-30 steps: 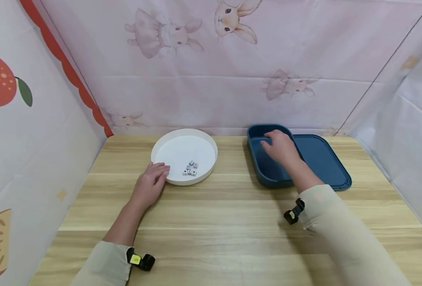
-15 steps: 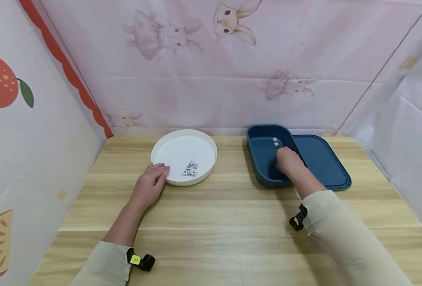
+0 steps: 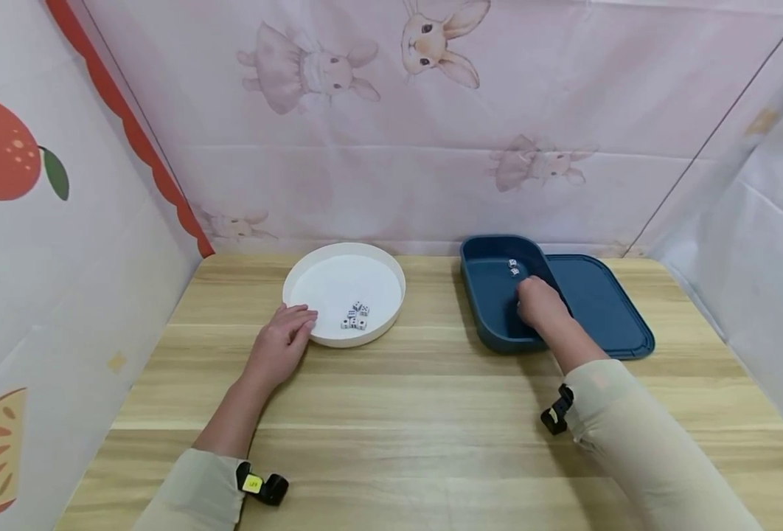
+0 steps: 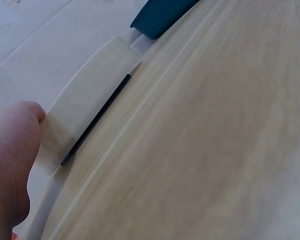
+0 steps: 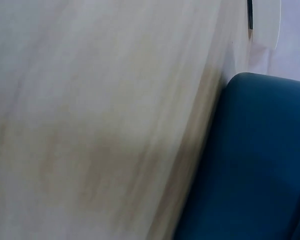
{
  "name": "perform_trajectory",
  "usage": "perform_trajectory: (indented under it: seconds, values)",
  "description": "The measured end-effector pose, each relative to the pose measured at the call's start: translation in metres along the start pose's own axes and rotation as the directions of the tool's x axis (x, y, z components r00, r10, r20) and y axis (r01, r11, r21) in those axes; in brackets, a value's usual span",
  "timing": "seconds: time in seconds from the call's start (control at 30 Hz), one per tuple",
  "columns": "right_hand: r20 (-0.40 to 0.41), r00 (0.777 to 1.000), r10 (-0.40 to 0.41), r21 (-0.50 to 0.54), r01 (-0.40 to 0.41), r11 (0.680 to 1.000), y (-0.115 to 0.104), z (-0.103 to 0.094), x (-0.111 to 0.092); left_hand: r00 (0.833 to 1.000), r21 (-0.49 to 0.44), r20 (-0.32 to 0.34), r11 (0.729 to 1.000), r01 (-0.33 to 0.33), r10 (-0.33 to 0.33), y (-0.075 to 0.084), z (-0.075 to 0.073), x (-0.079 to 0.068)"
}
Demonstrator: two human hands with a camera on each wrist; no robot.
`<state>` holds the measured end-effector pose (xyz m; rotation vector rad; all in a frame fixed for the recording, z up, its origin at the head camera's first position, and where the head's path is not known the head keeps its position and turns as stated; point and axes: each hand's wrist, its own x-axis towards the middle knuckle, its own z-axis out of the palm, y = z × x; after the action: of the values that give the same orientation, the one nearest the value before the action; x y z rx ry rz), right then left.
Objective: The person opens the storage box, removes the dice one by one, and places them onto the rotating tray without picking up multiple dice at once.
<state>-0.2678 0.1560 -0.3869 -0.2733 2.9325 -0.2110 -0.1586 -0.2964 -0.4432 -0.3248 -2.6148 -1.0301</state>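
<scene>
My left hand [image 3: 279,341] rests with its fingers extended over the near-left rim of a round white tray [image 3: 338,276]. Several white dice [image 3: 362,324] lie grouped inside near its front edge. In the left wrist view, the thumb [image 4: 32,109] is at the top of the tray's side wall [image 4: 85,92]. My right hand [image 3: 540,304] reaches down into a dark blue rectangular box [image 3: 491,302], fingers pointing downward and hidden from view; I cannot tell whether they hold anything. Two dice [image 3: 512,263] lie on the box floor just beyond the knuckles.
A flat blue lid [image 3: 593,295] lies on the wooden table [image 3: 418,428] against the right side of the box. Behind the table hangs a pink cloth [image 3: 391,184] with rabbit prints, and white cloths flank both sides. The box's outer wall [image 5: 250,155] fills much of the right wrist view.
My right hand has lowered into the box and moved nearer me, its fingers dropping from view; two dice there have come into sight. The left hand stays at the tray rim.
</scene>
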Motion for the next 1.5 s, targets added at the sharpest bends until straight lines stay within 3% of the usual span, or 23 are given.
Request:
perform_trajectory:
  seconds: [0.27,0.57,0.8,1.03,1.27,1.4,1.5]
  values:
    - [-0.021,0.996,-0.085,0.068,0.086,0.994,-0.003,0.006,0.002,1.0,0.003,-0.005,1.0,0.004,-0.004,-0.001,0.001,-0.002]
    - [-0.035,0.984,-0.175,0.069,0.177,0.982,-0.017,0.008,0.004,1.0,0.004,-0.013,1.0,-0.004,0.004,-0.001,0.0,-0.003]
    - [-0.154,0.972,-0.178,0.105,0.195,0.975,-0.027,0.005,0.002,0.998,-0.011,-0.043,0.999,-0.045,0.045,-0.002,0.0,-0.001]
    - [-0.313,0.937,-0.157,0.187,0.223,0.957,-0.05,-0.004,-0.005,0.998,-0.018,-0.043,0.999,-0.044,0.043,-0.001,0.001,0.001]
    - [-0.379,0.906,-0.189,0.175,0.271,0.947,-0.084,-0.012,-0.012,1.0,-0.016,-0.022,1.0,-0.019,0.019,0.0,0.001,0.0]
    - [-0.389,0.886,-0.255,0.148,0.333,0.931,-0.107,-0.011,-0.013,1.0,-0.011,-0.026,1.0,-0.01,0.01,0.0,0.0,0.0]
    - [-0.389,0.858,-0.335,0.116,0.406,0.906,-0.125,-0.006,-0.013,1.0,-0.009,-0.023,1.0,-0.006,0.006,-0.001,0.001,0.0]
